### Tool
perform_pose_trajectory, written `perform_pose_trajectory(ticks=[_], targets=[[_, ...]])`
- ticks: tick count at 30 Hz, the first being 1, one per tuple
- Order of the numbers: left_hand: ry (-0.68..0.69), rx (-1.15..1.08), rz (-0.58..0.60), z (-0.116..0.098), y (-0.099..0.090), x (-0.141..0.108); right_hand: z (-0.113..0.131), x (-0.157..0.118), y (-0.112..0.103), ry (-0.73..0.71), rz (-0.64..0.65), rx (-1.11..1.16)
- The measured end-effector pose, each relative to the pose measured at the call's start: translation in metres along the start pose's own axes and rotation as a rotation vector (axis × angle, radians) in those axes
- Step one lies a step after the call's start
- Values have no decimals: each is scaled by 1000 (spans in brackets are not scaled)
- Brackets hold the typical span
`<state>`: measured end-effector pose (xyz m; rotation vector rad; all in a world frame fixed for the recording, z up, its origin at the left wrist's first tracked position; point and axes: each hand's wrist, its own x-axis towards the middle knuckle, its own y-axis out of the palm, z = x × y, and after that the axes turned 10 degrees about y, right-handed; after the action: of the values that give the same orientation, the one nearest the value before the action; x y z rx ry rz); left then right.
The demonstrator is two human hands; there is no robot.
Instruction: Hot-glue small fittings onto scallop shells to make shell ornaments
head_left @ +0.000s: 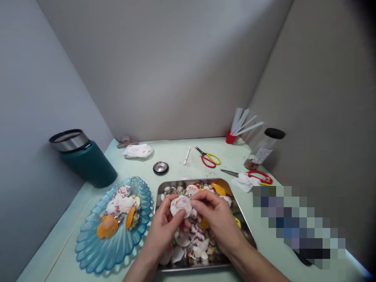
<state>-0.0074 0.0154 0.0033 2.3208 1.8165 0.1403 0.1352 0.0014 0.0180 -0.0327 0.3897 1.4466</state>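
Note:
Over the metal tray, my left hand (169,221) holds a pale scallop shell (180,206) between thumb and fingers. Pinkish marks show on the shell's face. My right hand (213,211) is closed in a pinch at the shell's right edge; whatever lies between those fingertips is too small to make out. Below both hands, the steel tray (246,227) holds many loose shells, among them a maroon-and-white striped shell (197,235) and an orange shell (219,189). My wrists and hands hide part of the tray.
Left of the tray sits a blue scalloped dish (96,254) with shells, behind it a teal tumbler (88,164). Farther back are a round lid (161,167), a marker (187,156) and scissors (208,158). More scissors (260,177), a jar (263,150) and a red cup (231,137) are right.

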Motion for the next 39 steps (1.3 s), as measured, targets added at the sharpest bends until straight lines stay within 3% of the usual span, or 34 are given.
perform_pose_trajectory(ticks=[4, 7, 10, 15, 24, 32, 39], targets=[[-32, 51, -39, 1, -1, 0, -7, -1, 12, 55, 64, 90], [-54, 57, -99, 2, -1, 0, -5, -2, 13, -98, -133, -113], [-77, 56, -141, -1, 3, -1, -2, -3, 9, -145, -219, -235], [-174, 53, -122, -6, 7, -4, -1, -3, 4, -125, -223, -282], [-281, -69, -194, -1, 0, 1, -1, -8, 0, -183, -163, -417], [-201, 7, -216, -8, 8, -3, -5, -9, -4, -192, -165, -410], [-136, 49, -87, -2, 1, -2, -4, -11, -5, -156, -161, -392]])
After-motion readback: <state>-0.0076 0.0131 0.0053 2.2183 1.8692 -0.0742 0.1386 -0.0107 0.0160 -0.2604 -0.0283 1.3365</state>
